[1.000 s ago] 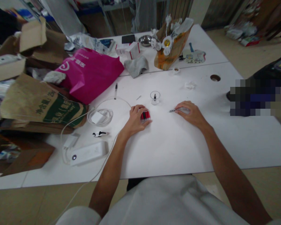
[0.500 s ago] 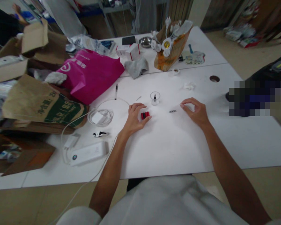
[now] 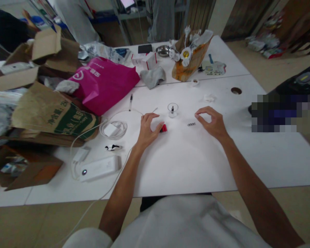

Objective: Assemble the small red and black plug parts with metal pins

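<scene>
Some red pieces (image 3: 164, 128) part-hidden by left hand (image 3: 147, 130).

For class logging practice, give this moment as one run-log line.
left hand: open, at red pieces | right hand: near dark strip | clear cup: between hands

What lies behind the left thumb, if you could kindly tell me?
Behind the thumb of the left hand, a small red and black item partly shows; whatever part the thumb covers cannot be seen.
</scene>
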`<state>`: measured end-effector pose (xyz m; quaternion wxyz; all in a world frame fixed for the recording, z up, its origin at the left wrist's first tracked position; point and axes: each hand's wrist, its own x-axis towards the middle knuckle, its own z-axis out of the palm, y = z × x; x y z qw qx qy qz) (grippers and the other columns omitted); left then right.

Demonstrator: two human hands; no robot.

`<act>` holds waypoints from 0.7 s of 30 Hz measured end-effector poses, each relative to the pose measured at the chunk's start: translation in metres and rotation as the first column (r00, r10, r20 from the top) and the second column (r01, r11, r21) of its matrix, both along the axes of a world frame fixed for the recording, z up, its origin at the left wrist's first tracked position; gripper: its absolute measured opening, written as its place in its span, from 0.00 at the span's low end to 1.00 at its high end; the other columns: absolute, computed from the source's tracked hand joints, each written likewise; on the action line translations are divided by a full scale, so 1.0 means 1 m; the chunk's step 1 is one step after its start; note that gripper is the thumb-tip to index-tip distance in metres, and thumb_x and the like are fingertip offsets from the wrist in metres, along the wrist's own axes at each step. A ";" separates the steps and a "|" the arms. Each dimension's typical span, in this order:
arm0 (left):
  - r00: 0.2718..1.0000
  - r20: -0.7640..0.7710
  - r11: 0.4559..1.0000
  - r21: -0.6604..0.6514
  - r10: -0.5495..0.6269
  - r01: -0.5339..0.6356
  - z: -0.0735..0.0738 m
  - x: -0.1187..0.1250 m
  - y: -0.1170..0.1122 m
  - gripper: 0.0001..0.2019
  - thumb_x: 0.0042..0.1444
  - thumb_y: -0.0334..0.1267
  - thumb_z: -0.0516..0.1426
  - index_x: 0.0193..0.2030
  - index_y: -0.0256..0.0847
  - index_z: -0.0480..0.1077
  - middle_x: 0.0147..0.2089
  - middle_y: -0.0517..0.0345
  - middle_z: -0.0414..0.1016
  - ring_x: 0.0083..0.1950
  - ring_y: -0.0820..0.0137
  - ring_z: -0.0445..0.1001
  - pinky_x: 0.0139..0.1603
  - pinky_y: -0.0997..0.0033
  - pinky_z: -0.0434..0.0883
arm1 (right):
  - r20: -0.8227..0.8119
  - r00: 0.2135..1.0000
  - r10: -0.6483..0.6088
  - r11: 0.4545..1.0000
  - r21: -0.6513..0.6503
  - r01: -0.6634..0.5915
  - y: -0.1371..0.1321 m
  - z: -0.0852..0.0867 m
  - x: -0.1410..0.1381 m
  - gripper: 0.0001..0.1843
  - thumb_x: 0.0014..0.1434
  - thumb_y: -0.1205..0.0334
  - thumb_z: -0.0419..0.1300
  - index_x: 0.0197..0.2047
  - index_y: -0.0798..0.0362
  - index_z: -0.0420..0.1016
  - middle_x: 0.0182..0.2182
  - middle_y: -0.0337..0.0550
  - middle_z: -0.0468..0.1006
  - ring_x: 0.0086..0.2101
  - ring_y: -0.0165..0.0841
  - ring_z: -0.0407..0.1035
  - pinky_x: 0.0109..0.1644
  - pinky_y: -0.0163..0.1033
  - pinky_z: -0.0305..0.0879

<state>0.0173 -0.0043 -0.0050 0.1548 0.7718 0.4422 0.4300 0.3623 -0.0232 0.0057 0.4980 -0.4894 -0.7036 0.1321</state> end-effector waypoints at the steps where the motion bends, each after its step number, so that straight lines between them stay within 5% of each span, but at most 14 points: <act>1: 1.000 0.016 1.000 0.001 0.015 -0.015 0.000 -0.001 0.001 0.14 0.75 0.48 0.65 0.61 0.46 0.77 0.60 0.47 0.80 0.65 0.53 0.77 0.71 0.45 0.73 | 0.024 0.999 0.026 1.000 0.016 -0.026 0.005 0.007 -0.005 0.08 0.73 0.50 0.70 0.45 0.43 0.84 0.44 0.47 0.88 0.47 0.47 0.82 0.59 0.60 0.78; 10: 0.982 0.157 0.994 -0.048 0.106 -0.100 0.004 -0.005 0.003 0.16 0.81 0.54 0.59 0.60 0.45 0.79 0.58 0.47 0.81 0.58 0.58 0.78 0.64 0.53 0.76 | 0.134 0.978 0.160 0.978 0.116 -0.176 0.067 0.056 -0.043 0.04 0.71 0.56 0.72 0.45 0.44 0.85 0.50 0.49 0.86 0.53 0.49 0.82 0.64 0.62 0.76; 21: 0.964 0.213 0.987 -0.067 0.156 -0.145 0.010 -0.007 0.002 0.16 0.82 0.55 0.58 0.59 0.46 0.79 0.57 0.49 0.81 0.56 0.61 0.79 0.59 0.57 0.77 | 0.170 0.955 0.244 0.964 0.061 -0.257 0.097 0.064 -0.059 0.07 0.71 0.51 0.72 0.45 0.44 0.85 0.52 0.47 0.87 0.55 0.49 0.81 0.67 0.63 0.74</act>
